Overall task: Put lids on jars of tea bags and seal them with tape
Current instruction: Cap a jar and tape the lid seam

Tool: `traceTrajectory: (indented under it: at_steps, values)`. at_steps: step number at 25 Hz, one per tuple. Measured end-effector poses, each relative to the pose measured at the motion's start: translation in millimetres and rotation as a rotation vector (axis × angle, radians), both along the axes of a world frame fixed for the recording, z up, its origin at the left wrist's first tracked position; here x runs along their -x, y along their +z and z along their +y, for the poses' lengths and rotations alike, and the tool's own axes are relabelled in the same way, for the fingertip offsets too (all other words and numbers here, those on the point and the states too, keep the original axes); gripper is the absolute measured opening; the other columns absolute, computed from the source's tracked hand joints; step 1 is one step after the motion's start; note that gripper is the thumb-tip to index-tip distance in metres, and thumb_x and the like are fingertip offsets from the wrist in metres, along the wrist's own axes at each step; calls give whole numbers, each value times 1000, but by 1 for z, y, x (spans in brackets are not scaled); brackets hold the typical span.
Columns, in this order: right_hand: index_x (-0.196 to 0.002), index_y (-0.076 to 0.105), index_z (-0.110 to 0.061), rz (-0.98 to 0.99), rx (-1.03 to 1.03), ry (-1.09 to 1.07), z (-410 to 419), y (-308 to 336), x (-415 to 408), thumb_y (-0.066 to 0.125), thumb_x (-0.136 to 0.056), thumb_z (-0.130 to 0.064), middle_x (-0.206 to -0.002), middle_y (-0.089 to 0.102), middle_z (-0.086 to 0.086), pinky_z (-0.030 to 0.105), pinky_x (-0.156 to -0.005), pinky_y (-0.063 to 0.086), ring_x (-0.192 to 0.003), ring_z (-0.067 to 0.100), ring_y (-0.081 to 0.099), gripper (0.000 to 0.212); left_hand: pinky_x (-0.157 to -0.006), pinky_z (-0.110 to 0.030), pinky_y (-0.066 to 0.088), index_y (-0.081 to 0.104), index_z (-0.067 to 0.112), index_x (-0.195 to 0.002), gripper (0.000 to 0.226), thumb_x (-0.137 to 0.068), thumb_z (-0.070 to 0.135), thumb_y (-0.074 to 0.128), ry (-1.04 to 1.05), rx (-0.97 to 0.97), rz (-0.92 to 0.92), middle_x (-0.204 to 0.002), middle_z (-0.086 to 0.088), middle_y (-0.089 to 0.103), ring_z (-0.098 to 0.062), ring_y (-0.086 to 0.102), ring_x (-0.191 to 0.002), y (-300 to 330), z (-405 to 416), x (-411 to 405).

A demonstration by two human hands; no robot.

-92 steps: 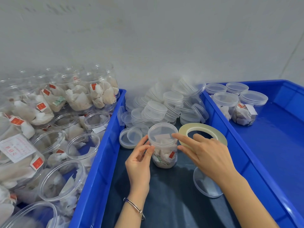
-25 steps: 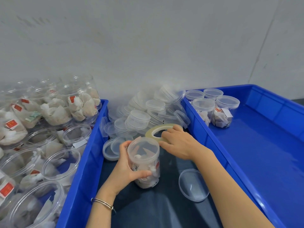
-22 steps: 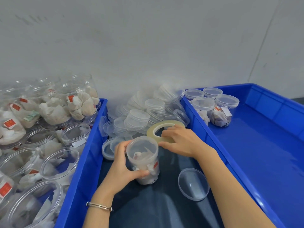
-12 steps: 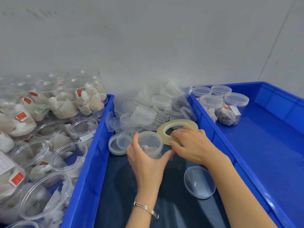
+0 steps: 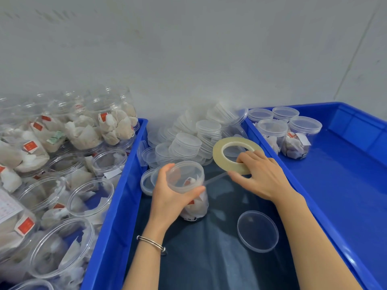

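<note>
At far left of the frame, open jars (image 5: 90, 197) of tea bags crowd a bin, unlidded; just right of them, in the middle bin (image 5: 117, 197), the left hand (image 5: 169, 193) grips the jar (image 5: 188, 191) near centre frame, thumb and fingers curled round its top just under the lid (image 5: 184, 175), which already sits on it; the clear plastic looks light, thin-walled and slick, likely to dent if squeezed, so a hold high on the stiffer rim seems the safest; a strip of tape (image 5: 215, 178) runs taut from the jar's rim towards the roll (image 5: 236, 155), right of centre; the right hand (image 5: 261, 176) holds that roll tilted, fingertips (image 5: 240, 159) hooked into its core and thumb beneath the outer edge; the roll looks rigid and light, its film thin and prone to twist or stick to itself; a loose lid (image 5: 258, 231) lies lower right on the dark liner; spare lids (image 5: 186, 143) pile behind; lidded jars (image 5: 297, 139) stand in the right bin (image 5: 356, 174) at upper right.
</note>
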State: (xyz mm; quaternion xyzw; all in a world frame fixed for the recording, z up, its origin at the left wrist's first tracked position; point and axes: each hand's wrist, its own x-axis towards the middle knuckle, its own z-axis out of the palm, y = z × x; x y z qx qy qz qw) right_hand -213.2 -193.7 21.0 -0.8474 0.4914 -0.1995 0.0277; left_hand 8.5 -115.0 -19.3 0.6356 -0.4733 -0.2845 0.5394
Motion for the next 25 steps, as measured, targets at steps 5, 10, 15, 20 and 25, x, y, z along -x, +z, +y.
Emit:
traceTrajectory:
  at_steps: [5,10,15,20,25]
  values:
    - [-92,49,-25,39,-57,47,-10,2,-6,28,-84,-53,-97,49,-15,31,-80,34,-101,11,40,36,-98,-36,50,47,35,-127,89,-52,31,94,-81,-14,-12,-112,30,54,9,50,-110,3,7,-13]
    - [-95,51,-17,85,-176,80,-18,-4,-21,31,-98,-51,-103,50,-10,33,-72,42,-106,14,39,40,-99,-39,48,44,33,-131,86,-61,14,90,-278,-45,-14,-118,29,52,8,48,-115,8,11,-11]
    - [-92,48,-17,99,-222,47,-15,-8,-39,23,-96,-56,-106,52,-4,41,-83,46,-105,18,41,47,-101,-23,35,34,40,-139,93,-65,28,88,-364,-290,-338,-134,14,29,-5,31,-127,41,7,-22]
    - [-85,41,-17,115,-224,61,-10,-3,-54,24,-97,-55,-93,48,-3,43,-81,45,-94,13,32,44,-106,-45,33,11,20,-151,99,-77,47,72,-318,-591,-818,-145,-7,17,-32,21,-136,71,-2,16]
    - [-103,47,-13,153,-314,88,-10,1,-48,30,-96,-39,-98,45,-5,41,-86,42,-100,22,38,32,-107,-54,31,12,17,-149,112,-68,78,59,-86,-510,-733,-145,-10,15,-36,18,-134,57,-4,47]
